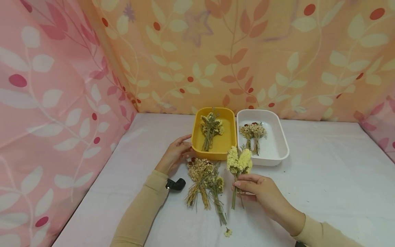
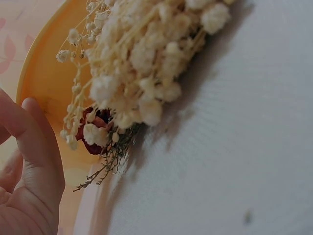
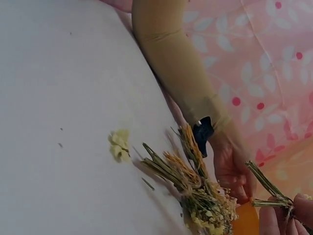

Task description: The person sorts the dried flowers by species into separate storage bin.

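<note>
My right hand (image 1: 265,192) pinches the stems of a small bunch of pale yellow dried flowers (image 1: 239,160), held upright in front of the two trays. Tied stem ends (image 3: 274,196) stick out from the fingers in the right wrist view. At the left side of the yellow tray (image 1: 229,139), the fingertips of my left hand (image 1: 174,153) rest against the rim with nothing gripped. Between the hands, cream dried bunches (image 1: 200,169) with dark red blooms lie on the table beside a green-stemmed yellow bunch (image 1: 217,193). Inside the yellow tray is a greenish-yellow bunch (image 1: 211,128).
A white tray (image 1: 276,140) stands right of the yellow one, with cream bunches (image 1: 256,132) along its left side. One loose yellow blossom (image 1: 227,232) lies near the front on the white cloth (image 1: 324,178). Patterned curtains (image 1: 216,61) hang behind and at the sides.
</note>
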`<state>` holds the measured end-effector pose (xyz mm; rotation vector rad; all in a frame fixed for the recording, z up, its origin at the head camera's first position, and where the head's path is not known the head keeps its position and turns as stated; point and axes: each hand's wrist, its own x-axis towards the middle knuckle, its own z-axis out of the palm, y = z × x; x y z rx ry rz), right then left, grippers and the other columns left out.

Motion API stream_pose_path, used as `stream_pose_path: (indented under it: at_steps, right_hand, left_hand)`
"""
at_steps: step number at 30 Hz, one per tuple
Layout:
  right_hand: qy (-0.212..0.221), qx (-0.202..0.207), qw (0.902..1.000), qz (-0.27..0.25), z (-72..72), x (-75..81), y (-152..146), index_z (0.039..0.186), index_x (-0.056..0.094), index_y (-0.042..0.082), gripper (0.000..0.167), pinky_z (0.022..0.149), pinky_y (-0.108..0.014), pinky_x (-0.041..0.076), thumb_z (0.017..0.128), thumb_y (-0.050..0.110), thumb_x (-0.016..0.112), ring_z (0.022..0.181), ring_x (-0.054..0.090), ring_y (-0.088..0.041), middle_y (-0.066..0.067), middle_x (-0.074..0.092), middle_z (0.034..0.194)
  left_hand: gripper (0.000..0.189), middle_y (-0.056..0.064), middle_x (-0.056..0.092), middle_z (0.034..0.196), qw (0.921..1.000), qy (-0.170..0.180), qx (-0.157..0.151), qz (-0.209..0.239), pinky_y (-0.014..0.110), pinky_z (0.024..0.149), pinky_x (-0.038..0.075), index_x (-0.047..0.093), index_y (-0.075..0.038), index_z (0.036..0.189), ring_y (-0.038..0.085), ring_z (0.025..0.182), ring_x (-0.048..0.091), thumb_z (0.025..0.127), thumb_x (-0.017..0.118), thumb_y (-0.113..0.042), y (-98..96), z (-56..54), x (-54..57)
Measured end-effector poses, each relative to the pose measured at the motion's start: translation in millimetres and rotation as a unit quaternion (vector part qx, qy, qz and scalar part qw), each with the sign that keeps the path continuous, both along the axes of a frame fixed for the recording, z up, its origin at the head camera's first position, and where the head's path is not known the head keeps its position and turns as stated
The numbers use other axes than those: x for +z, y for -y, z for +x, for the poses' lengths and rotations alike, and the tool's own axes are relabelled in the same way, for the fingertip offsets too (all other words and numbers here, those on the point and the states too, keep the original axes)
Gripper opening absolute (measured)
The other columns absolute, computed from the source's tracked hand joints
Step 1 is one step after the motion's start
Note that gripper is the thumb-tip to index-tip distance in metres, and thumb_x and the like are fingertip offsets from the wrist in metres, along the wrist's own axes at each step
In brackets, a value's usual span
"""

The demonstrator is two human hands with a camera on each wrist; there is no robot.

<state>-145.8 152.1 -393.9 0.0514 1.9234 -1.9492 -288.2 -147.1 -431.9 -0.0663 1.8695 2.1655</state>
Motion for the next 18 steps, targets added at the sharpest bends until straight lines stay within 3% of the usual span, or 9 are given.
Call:
stream_pose_path:
  at_steps: [8, 18]
  right_hand:
    - [-0.053, 0.004, 0.9985, 0.011, -28.9, 11.0, 1, 0.123, 0.062, -0.004, 0.036, 0.087, -0.028, 0.059, 0.097, 0.021, 0.066, 0.095, 0.07, -0.007, 0.005, 0.073, 0.102]
    - [-0.073, -0.024, 0.997, -0.002, -62.6, 26.2, 10, 0.135, 0.052, -0.011, 0.049, 0.087, -0.026, 0.059, 0.098, 0.018, 0.065, 0.092, 0.071, -0.003, 0.007, 0.07, 0.103]
  left_hand:
    - [0.047, -0.001, 0.062, 0.096, 0.9999, 0.004, 0.008, 0.006, 0.017, 0.059, 0.051, 0.051, -0.019, 0.145, 0.008, 0.079, 0.063, 0.1, 0.061, -0.016, 0.2, -1.3, -2.7]
    - [0.048, -0.001, 0.061, 0.099, 0.9999, -0.009, 0.002, -0.008, 0.018, 0.06, 0.051, 0.049, -0.019, 0.148, 0.009, 0.083, 0.063, 0.101, 0.06, -0.019, 0.2, -2.5, -4.8]
